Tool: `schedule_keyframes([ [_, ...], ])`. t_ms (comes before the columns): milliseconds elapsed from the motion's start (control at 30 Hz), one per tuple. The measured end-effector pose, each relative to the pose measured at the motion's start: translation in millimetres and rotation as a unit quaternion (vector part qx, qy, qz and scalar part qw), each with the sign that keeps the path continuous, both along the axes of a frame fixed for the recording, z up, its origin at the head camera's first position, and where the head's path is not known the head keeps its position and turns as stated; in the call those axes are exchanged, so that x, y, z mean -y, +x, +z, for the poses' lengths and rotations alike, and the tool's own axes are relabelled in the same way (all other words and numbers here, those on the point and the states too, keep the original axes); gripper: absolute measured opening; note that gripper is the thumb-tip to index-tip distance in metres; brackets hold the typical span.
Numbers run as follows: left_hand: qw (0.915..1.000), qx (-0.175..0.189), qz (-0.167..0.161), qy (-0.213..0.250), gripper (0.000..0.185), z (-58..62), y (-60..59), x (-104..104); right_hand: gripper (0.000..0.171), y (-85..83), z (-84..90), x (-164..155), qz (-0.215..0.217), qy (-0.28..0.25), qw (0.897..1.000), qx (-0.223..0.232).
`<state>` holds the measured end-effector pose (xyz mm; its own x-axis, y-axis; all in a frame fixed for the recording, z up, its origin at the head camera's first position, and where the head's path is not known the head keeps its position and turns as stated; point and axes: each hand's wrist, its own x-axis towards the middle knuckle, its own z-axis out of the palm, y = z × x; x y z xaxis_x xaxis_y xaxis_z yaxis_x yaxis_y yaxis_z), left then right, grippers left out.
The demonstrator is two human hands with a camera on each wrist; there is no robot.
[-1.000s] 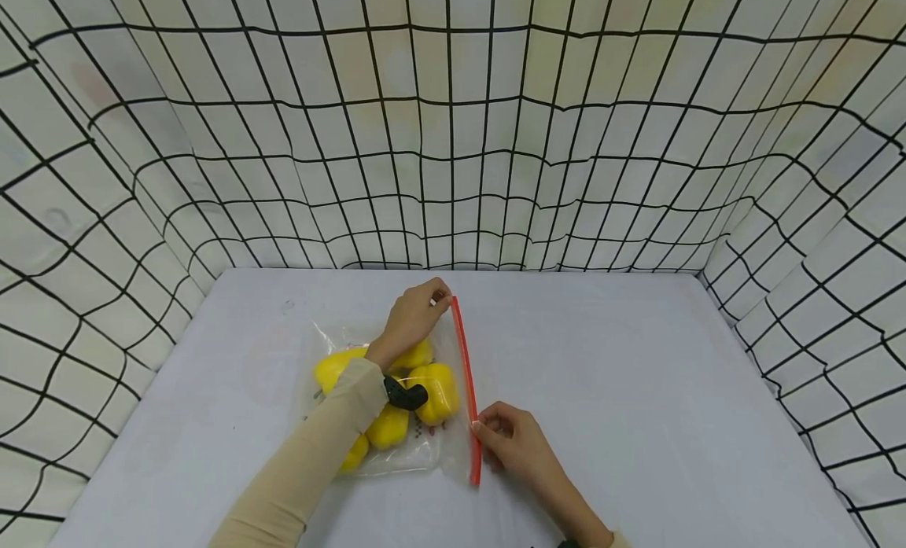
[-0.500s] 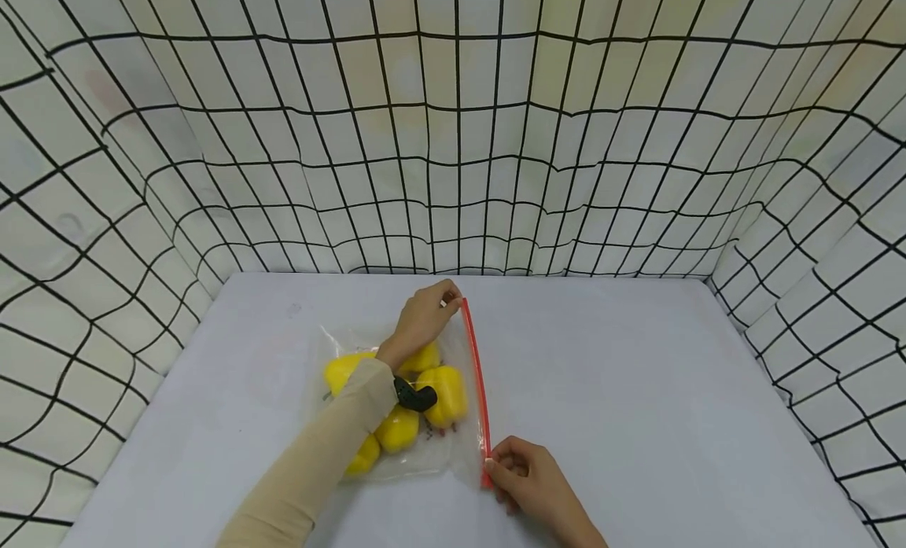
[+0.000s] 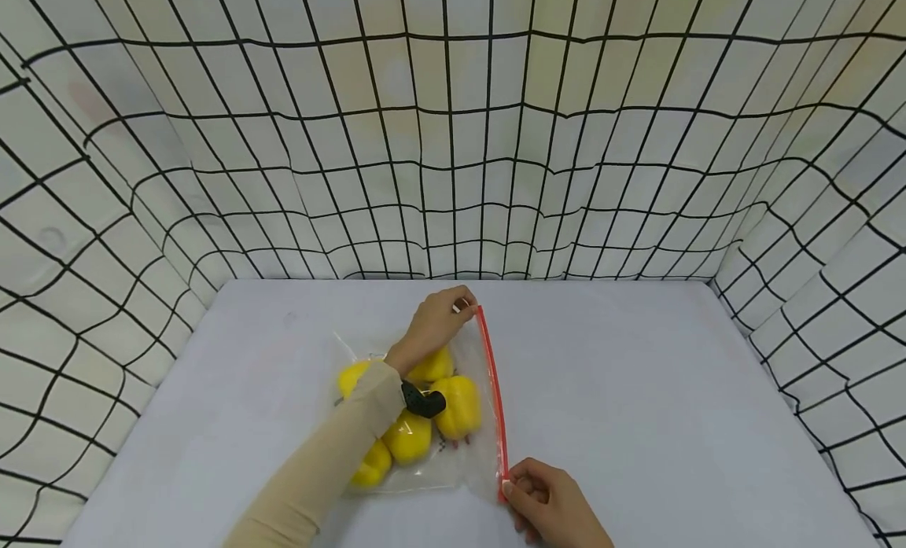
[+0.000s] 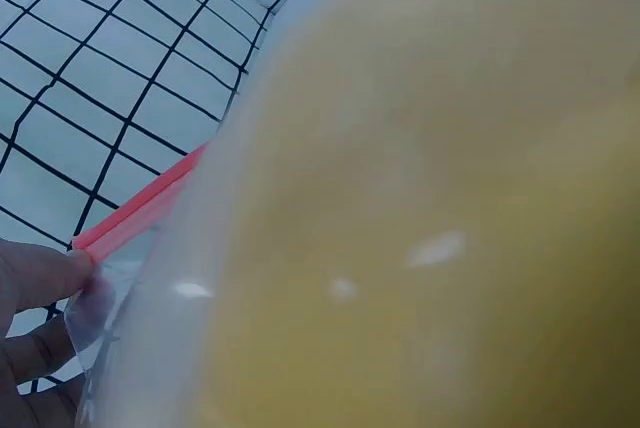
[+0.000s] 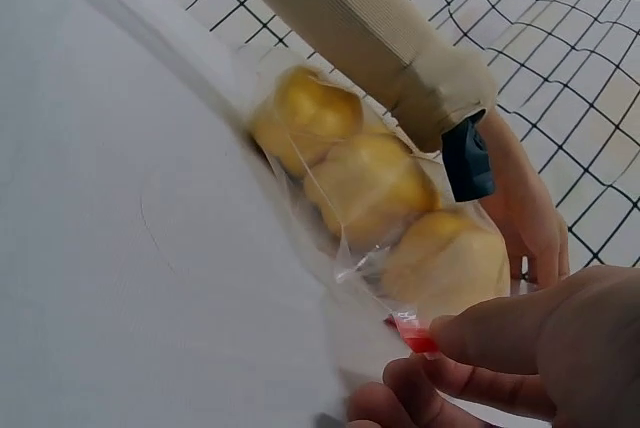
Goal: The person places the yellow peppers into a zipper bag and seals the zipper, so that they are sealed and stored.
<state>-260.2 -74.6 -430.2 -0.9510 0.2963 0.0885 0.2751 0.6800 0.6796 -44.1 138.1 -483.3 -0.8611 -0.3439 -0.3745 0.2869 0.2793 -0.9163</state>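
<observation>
A clear zip bag (image 3: 425,479) with several yellow bell peppers (image 3: 456,407) inside lies on the white table. Its red zip strip (image 3: 495,391) runs along the right edge and looks pressed flat. My left hand (image 3: 440,320) reaches over the bag and pinches the strip's far corner; in the left wrist view its fingertips (image 4: 70,273) hold that corner, beside a blurred pepper (image 4: 420,228). At the near end, my right hand (image 3: 552,497) pinches the strip between thumb and index finger, as the red end (image 5: 418,336) in the right wrist view also shows. My left forearm hides some peppers.
Black grid netting (image 3: 453,178) over pale walls encloses the table (image 3: 637,406) at the back and both sides. A dark wrist device (image 3: 425,402) on my left wrist hangs just over the peppers.
My right hand has slid along the red strip toward me to its near end. The left hand keeps its hold on the far corner. In the head view, bag and hands have shifted slightly right.
</observation>
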Motion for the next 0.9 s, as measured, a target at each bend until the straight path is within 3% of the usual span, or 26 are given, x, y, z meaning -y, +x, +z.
schedule_keyframes([
  [233, 0.9994, 0.008, 0.000, -0.035, 0.017, 6.6, -7.1, 5, 0.029, -7.4, 2.1, -6, 0.026, 0.030, 0.999, -0.032],
  [400, 0.9989, 0.017, 0.005, -0.043, 0.024, 10.6, -4.2, 7, 0.028, -14.7, -3.2, -10, 0.043, 0.029, 0.998, -0.023],
  [533, 0.9980, -0.003, 0.006, -0.063, 0.024, 15.9, 0.7, 12, 0.026, -18.8, -5.7, -17, 0.061, 0.027, 0.998, -0.019],
  [733, 0.9958, -0.042, 0.007, -0.080, 0.023, 33.3, 20.7, 40, 0.030, -22.6, -0.4, -45, 0.094, 0.039, 0.995, -0.018],
  [900, 0.9931, -0.072, 0.027, -0.088, 0.021, 49.2, 45.4, 72, 0.029, -23.7, 13.5, -75, 0.101, 0.072, 0.991, -0.053],
])
